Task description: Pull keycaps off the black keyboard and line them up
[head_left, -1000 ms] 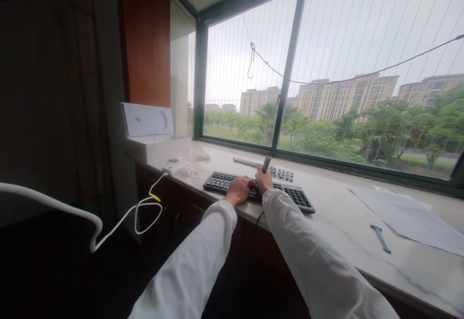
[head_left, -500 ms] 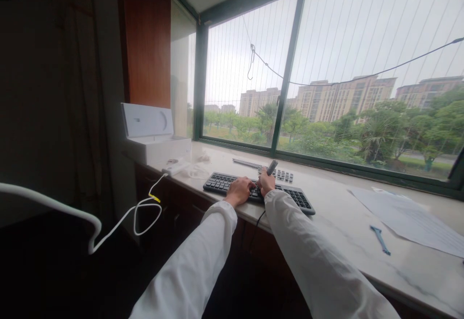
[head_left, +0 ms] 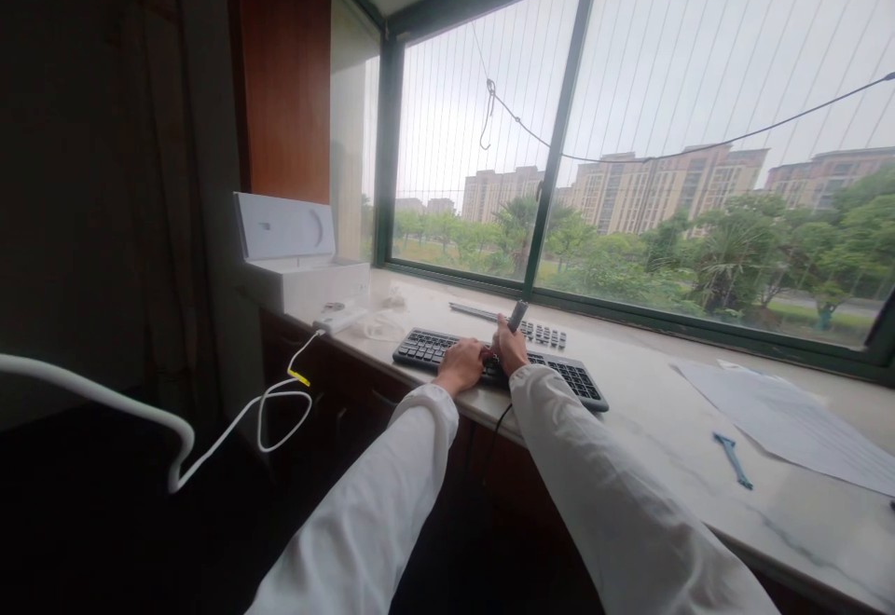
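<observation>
Left hand [head_left: 460,365] presses flat on the black keyboard [head_left: 499,368]; right hand [head_left: 510,350] pinches a slim tool [head_left: 516,315] (tip hidden) — a slip could scratch keys.

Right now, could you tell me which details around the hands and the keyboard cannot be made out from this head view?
- Tool in the right hand: too small to identify; its lower end is hidden by the fist.
- Keyboard keys under the left hand: covered by both hands.
- Loose keycaps behind the keyboard: legends too small.
- Paper sheets: print blurred, cut by the right edge.
- White box: contents hidden by its walls.
</observation>
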A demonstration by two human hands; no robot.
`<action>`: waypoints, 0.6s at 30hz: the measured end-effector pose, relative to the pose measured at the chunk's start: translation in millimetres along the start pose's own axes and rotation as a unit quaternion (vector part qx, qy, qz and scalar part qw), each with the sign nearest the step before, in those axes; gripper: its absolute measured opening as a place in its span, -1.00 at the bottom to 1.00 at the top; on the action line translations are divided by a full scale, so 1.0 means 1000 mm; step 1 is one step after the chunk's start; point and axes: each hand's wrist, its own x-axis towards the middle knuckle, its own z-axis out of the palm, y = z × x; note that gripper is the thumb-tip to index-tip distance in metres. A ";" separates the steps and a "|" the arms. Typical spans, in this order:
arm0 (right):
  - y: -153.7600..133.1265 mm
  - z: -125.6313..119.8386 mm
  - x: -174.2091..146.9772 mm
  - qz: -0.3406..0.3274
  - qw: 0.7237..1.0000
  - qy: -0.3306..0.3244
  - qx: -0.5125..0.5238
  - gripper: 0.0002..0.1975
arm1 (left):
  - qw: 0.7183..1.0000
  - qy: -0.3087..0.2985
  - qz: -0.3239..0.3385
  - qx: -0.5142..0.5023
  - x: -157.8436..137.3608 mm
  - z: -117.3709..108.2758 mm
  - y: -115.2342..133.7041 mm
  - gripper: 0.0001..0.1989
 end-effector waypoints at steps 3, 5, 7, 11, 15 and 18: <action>-0.003 -0.001 -0.003 0.025 0.997 -0.015 0.066 -0.49 | 1.000 0.003 -0.003 -0.007 0.000 0.000 0.001 -0.67; -0.004 -0.002 -0.004 0.029 0.996 -0.043 0.070 -0.49 | 1.000 0.006 -0.006 -0.011 -0.001 -0.001 0.002 -0.68; -0.005 -0.002 -0.004 0.027 0.995 -0.066 0.063 -0.49 | 1.000 0.008 -0.013 -0.016 -0.001 -0.002 0.003 -0.69; -0.004 -0.003 -0.004 0.013 0.992 -0.103 0.068 -0.50 | 0.999 0.009 -0.020 -0.026 -0.004 -0.005 0.005 -0.71; -0.001 -0.004 -0.004 -0.001 0.989 -0.118 0.094 -0.51 | 0.999 0.010 -0.013 -0.033 -0.005 -0.006 0.004 -0.72; -0.002 -0.004 -0.005 -0.011 0.986 -0.129 0.102 -0.51 | 0.999 0.016 -0.010 -0.036 -0.005 -0.005 0.003 -0.73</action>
